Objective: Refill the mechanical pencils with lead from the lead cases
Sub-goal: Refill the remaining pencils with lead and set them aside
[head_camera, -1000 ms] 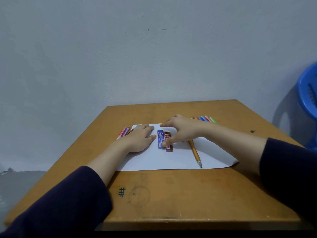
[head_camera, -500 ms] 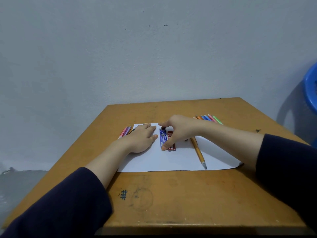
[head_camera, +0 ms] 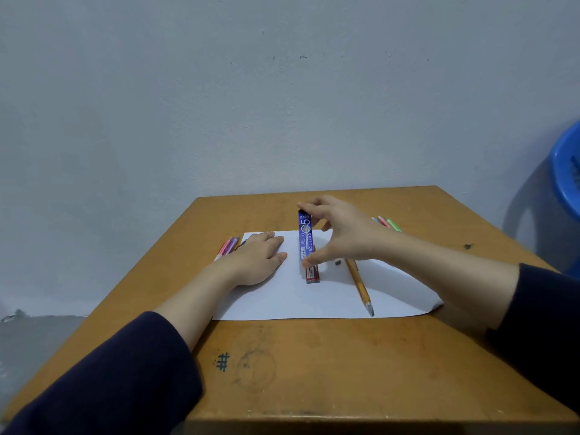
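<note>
My right hand [head_camera: 342, 235] pinches a blue lead case [head_camera: 305, 237] by its two ends, index finger on top and thumb at the bottom, holding it upright just above the white paper [head_camera: 314, 296]. A red lead case [head_camera: 313, 274] lies flat on the paper right below it. My left hand [head_camera: 254, 260] rests flat on the paper's left part, fingers straight. Pink and purple mechanical pencils [head_camera: 228, 246] lie beside the left hand at the paper's left edge. More colourful pencils [head_camera: 387, 222] show behind my right wrist.
A yellow wooden pencil [head_camera: 359, 285] lies on the paper to the right of the cases, tip toward me. A small dark bit [head_camera: 338, 263] sits near it. The wooden table [head_camera: 314, 372] stands against a grey wall. A blue plastic chair [head_camera: 568, 177] is at far right.
My right hand has picked the blue lead case up off the paper and turned it upright. The red case stays flat. My left hand has not moved.
</note>
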A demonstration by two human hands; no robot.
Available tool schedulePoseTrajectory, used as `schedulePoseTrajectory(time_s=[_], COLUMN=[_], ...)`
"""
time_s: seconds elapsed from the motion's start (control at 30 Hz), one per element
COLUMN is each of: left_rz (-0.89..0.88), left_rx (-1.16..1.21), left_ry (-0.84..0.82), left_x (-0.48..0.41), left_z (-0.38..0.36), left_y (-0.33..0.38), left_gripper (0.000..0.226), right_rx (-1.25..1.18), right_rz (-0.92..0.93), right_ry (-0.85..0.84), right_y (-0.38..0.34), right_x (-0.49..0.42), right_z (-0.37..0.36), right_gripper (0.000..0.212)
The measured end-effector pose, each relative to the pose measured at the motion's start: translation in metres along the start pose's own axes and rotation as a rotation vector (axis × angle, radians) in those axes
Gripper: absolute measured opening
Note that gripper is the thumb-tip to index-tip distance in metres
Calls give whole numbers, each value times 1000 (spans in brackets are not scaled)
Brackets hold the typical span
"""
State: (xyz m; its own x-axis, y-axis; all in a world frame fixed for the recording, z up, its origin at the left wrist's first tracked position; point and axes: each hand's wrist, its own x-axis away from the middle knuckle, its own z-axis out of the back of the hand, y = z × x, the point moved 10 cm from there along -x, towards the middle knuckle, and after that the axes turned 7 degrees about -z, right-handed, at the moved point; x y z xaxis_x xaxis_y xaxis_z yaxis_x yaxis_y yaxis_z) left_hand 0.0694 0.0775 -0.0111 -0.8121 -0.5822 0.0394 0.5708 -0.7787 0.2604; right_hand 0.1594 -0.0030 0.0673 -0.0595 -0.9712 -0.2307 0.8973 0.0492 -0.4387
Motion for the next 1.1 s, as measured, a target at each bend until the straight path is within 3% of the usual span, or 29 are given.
schedulePoseTrajectory(time_s=[0.13, 0.27, 0.43, 0.6, 1.1], left_rz=[3, -20, -161, -316, -382], left_rx=[48, 213, 363, 408, 514], left_ry=[70, 262, 548, 718, 798], left_x=[0, 5, 20, 40, 55], left_z=[6, 21, 47, 63, 66], left_y=[2, 11, 35, 65, 81], left_gripper=[54, 49, 40, 36, 41], right_rx=[-28, -64, -97, -112, -173], right_rz=[22, 61, 112, 150, 254], right_ry=[93, 183, 289, 356, 472], right_y=[1, 5, 6, 8, 8], right_x=[14, 27, 38, 42, 50], right_z=[15, 24, 26, 25, 32], right_gripper=[103, 103, 101, 101, 92])
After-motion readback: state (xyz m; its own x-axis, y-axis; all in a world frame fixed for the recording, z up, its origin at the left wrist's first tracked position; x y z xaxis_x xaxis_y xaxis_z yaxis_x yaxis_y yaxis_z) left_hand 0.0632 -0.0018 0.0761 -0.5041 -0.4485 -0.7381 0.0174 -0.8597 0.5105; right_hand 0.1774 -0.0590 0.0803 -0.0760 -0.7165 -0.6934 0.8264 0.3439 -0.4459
